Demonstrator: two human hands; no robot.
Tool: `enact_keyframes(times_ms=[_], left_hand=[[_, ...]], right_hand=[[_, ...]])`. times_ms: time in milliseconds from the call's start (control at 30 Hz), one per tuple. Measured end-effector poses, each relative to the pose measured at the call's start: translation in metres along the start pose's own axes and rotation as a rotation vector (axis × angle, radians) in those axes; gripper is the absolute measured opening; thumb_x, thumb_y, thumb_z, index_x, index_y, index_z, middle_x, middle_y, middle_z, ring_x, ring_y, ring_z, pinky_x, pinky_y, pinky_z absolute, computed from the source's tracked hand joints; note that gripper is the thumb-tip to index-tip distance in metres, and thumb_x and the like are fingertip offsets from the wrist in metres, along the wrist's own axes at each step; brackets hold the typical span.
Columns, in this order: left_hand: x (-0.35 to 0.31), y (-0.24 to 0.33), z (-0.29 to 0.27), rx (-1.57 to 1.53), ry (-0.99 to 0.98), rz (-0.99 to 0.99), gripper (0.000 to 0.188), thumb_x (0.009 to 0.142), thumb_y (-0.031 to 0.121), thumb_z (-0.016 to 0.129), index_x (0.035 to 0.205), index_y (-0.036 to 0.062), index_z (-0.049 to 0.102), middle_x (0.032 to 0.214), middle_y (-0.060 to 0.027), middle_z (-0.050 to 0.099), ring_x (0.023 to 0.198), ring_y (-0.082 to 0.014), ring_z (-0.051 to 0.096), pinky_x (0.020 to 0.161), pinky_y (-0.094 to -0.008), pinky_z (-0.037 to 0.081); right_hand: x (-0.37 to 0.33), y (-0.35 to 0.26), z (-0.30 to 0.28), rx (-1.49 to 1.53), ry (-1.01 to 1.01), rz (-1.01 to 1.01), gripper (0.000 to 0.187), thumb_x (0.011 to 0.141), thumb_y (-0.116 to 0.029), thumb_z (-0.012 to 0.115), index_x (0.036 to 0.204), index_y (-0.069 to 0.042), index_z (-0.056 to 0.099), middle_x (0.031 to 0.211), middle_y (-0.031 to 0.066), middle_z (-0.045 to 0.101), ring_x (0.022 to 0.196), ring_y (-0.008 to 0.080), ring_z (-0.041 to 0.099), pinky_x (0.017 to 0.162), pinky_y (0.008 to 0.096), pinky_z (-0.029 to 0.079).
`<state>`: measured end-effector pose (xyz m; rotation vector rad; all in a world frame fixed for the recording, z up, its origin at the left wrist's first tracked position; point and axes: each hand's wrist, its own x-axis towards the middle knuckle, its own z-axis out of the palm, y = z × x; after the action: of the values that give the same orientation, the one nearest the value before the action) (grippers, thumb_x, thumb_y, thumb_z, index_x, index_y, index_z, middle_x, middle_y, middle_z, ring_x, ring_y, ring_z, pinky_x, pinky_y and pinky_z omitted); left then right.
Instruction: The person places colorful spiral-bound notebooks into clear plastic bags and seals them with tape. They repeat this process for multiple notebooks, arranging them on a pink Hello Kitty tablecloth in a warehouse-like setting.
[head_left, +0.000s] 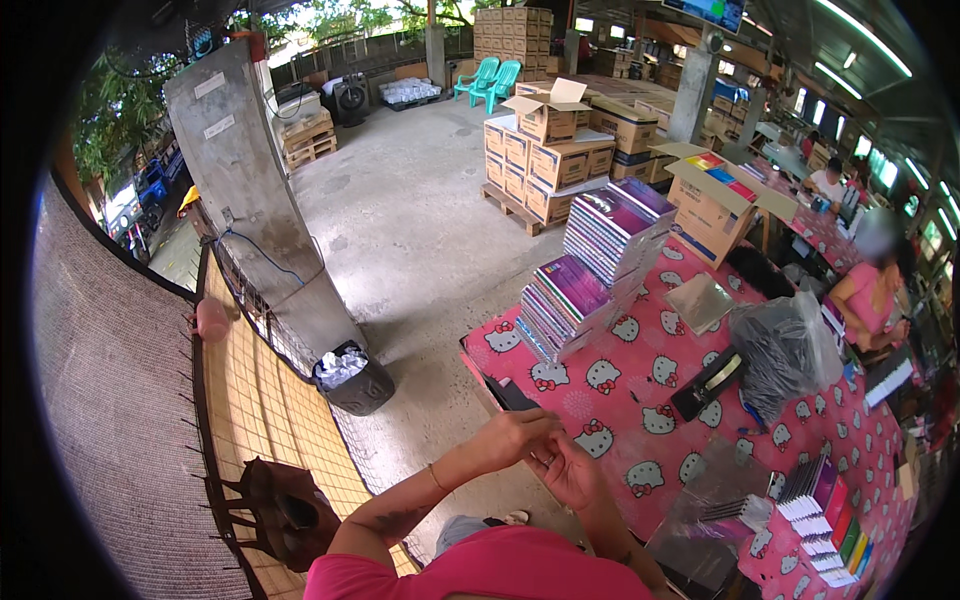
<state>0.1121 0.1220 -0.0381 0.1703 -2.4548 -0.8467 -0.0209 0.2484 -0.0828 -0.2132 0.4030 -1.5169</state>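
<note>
Currently, item 1: left hand (515, 435) and right hand (565, 470), brought together just off the near edge of the table (640, 400) with its pink cat-print cloth; the left fingers curl over the right palm, and whether anything small is pinched between them cannot be told. Item 2: 2 stacks of notebooks (600, 270), well ahead of the hands, neatly squared and untouched. Item 3: a black tape dispenser (708, 383), ahead and to the right. Item 4: a clear bag of dark contents (785, 350), beyond the dispenser. Item 5: clear plastic sleeves (715, 495), just right of the right hand, with a row of coloured booklets (830, 520) further right. Judged status: stock and wrapping sit ready, no notebook is in hand, so packing appears to be between pieces with most stacks left.
</note>
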Motion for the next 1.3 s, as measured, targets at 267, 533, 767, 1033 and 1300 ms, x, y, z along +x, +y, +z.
enact_keyframes(times_ms=[267,533,767,1033,1300], left_hand=[[0.001,-0.009,0.02,0.195,0.415,-0.114,0.023,0.085,0.012,0.072,0.106,0.0042,0.069,0.111,-0.0152,0.066,0.088,-0.0319,0.068,0.071,-0.0404,0.055],[0.011,-0.013,0.007,-0.221,0.513,-0.423,0.04,0.096,0.023,0.059,0.132,0.0054,0.06,0.138,-0.0234,0.05,0.119,-0.0398,0.054,0.099,-0.0477,0.045],[0.011,-0.015,0.023,0.433,0.229,-0.233,0.057,0.103,0.036,0.042,0.146,-0.0026,0.04,0.152,-0.0276,0.033,0.143,-0.0463,0.027,0.116,-0.055,0.022],[-0.037,0.022,0.071,0.048,0.209,-0.094,0.052,0.093,0.012,0.055,0.142,-0.0022,0.045,0.144,-0.0246,0.045,0.136,-0.0421,0.041,0.108,-0.0462,0.039],[-0.051,-0.013,0.013,-0.07,0.182,-0.052,0.02,0.08,-0.002,0.063,0.099,0.0013,0.067,0.098,-0.0148,0.066,0.09,-0.0339,0.066,0.078,-0.0395,0.054]], right_hand=[[0.04,0.023,-0.02,-0.104,-0.051,-0.264,0.024,0.101,-0.022,0.057,0.122,-0.01,0.06,0.118,0.0016,0.064,0.109,0.0123,0.06,0.099,0.0332,0.048],[0.044,0.03,0.006,-0.271,0.113,-0.372,0.03,0.102,-0.014,0.054,0.13,-0.003,0.056,0.126,0.0059,0.06,0.114,0.0139,0.059,0.1,0.0305,0.048],[0.038,0.034,0.03,-0.102,0.086,-0.227,0.069,0.102,-0.059,0.032,0.143,-0.005,0.043,0.148,0.0097,0.045,0.139,0.022,0.039,0.117,0.0429,0.028],[0.064,0.016,-0.008,0.009,0.107,-0.357,0.081,0.096,-0.072,0.027,0.15,-0.012,0.034,0.158,0.0134,0.03,0.147,0.0273,0.025,0.119,0.0513,0.02],[0.06,0.027,-0.018,0.179,0.358,-0.222,0.064,0.099,-0.059,0.044,0.143,-0.013,0.042,0.128,0.009,0.053,0.122,0.0228,0.051,0.104,0.0442,0.042]])
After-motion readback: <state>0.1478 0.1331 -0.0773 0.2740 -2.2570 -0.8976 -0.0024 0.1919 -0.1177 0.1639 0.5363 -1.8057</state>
